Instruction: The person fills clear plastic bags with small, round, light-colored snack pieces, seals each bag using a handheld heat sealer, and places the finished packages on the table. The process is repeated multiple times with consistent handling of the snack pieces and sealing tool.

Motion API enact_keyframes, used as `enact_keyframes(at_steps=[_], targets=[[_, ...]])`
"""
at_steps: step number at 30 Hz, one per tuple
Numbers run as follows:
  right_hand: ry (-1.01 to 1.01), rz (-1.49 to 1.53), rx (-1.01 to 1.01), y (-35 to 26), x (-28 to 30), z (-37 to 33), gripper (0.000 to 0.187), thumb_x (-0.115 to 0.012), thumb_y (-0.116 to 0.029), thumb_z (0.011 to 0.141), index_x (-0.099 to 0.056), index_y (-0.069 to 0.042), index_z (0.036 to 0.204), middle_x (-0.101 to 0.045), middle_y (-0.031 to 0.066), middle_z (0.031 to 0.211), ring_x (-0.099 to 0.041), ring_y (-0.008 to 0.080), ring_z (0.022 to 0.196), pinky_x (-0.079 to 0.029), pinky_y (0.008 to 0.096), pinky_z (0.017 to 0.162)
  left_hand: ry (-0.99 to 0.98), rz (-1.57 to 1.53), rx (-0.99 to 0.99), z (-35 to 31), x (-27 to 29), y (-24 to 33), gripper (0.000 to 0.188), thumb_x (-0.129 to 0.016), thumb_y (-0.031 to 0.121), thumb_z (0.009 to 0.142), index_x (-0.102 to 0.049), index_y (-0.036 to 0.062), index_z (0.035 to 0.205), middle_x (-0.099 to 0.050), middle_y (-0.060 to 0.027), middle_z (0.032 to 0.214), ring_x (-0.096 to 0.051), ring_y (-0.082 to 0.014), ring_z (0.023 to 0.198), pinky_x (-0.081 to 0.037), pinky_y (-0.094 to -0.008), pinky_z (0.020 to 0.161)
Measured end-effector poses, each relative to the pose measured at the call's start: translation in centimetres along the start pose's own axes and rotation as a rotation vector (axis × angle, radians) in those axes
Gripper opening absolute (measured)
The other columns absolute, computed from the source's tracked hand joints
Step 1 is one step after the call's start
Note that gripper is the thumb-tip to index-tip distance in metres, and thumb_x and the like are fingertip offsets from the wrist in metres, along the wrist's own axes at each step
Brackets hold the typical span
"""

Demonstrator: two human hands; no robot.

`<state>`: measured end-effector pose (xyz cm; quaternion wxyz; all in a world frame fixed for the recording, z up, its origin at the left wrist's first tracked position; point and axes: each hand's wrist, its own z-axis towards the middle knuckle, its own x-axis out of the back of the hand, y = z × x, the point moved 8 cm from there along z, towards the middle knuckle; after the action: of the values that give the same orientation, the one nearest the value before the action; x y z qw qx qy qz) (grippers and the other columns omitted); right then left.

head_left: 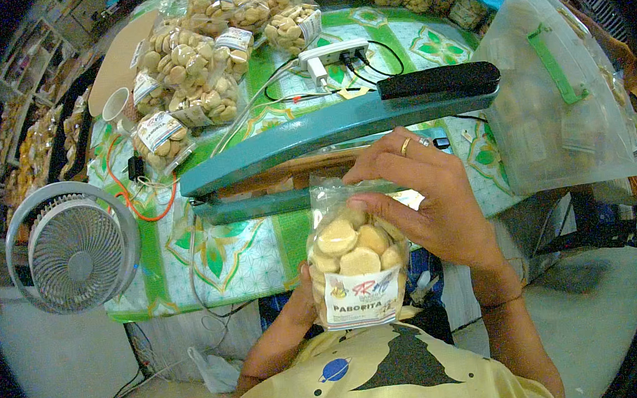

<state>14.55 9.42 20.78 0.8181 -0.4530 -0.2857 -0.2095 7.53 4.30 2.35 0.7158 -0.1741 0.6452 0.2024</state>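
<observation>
A clear plastic bag of round, pale cookies [355,240] with a white label stands upright before me. My right hand [417,183], with a ring on one finger, pinches the bag near its top right. My left hand [302,300] supports it low on the left side; most of those fingers are hidden behind the bag. Just beyond, a teal bag sealer [277,155] with a black handle has its arm raised. The top of the bag reaches up to the sealer's lower bar, though whether it lies between the jaws I cannot tell.
Several filled cookie bags [189,66] are heaped at the back left, beside a paper cup [118,106]. A white power strip [332,52] with cords lies behind the sealer. A grey fan [77,254] is at the left, a translucent plastic bin [552,95] at the right.
</observation>
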Motion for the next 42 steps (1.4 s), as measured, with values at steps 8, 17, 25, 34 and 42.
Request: enact_keyframes(at_steps=[8, 17, 25, 34, 42], targets=[[-0.114, 0.240, 0.022, -2.0, -0.4, -1.0, 0.009, -0.072, -0.005, 0.078, -0.065, -0.003, 0.084, -0.064, 0.0079, 0.083, -0.059, 0.0249, 0.081, -0.045, 0.0349, 0.072, -0.098, 0.662, 0.078, -0.7, -1.8, 2.3, 0.126, -0.074, 0.077, 0.051, -0.035, 0.0045, 0.146, -0.034, -0.0200, 0.149, -0.032, -0.0365, 0.139, -0.025, -0.0523, 0.111], [-0.028, -0.080, 0.247, -1.8, -5.8, -4.1, 0.020, -0.063, -0.010, 0.072, -0.058, -0.004, 0.090, -0.057, 0.0131, 0.091, -0.053, 0.0329, 0.088, -0.044, 0.0446, 0.077, 0.055, 1.396, -0.815, -4.1, -5.8, 9.3, 0.059, -0.088, 0.037, 0.064, -0.065, 0.0035, 0.107, -0.056, -0.0171, 0.126, -0.049, -0.0334, 0.127, -0.036, -0.0468, 0.108], [-0.007, -0.281, 0.306, -0.1, -6.2, -4.7, 0.022, -0.061, -0.015, 0.074, -0.060, -0.005, 0.094, -0.055, 0.0118, 0.090, -0.054, 0.0318, 0.091, -0.044, 0.0469, 0.082, 0.352, 1.455, -1.077, -5.5, -5.5, 9.8, 0.015, -0.081, 0.003, 0.073, -0.067, 0.0013, 0.079, -0.069, -0.0115, 0.086, -0.065, -0.0261, 0.091, -0.049, -0.0508, 0.097], [0.052, -0.402, 0.164, 3.2, -3.2, -7.1, 0.017, -0.065, -0.011, 0.077, -0.060, -0.006, 0.093, -0.059, 0.0141, 0.092, -0.055, 0.0352, 0.089, -0.044, 0.0485, 0.083, 0.267, 1.438, -1.030, -5.9, -4.7, 10.6, 0.023, -0.082, 0.012, 0.074, -0.067, 0.0017, 0.087, -0.068, -0.0135, 0.095, -0.062, -0.0267, 0.099, -0.046, -0.0498, 0.100], [0.157, 0.113, -0.513, 10.4, -4.9, -11.6, 0.016, -0.057, -0.016, 0.095, -0.057, -0.001, 0.094, -0.060, 0.0139, 0.089, -0.059, 0.0267, 0.084, -0.047, 0.0362, 0.080, 0.446, 1.638, -0.484, -5.7, -2.0, 8.0, 0.130, -0.097, 0.025, 0.047, -0.022, 0.0064, 0.152, -0.037, -0.0148, 0.149, -0.036, -0.0277, 0.138, -0.028, -0.0399, 0.114]])
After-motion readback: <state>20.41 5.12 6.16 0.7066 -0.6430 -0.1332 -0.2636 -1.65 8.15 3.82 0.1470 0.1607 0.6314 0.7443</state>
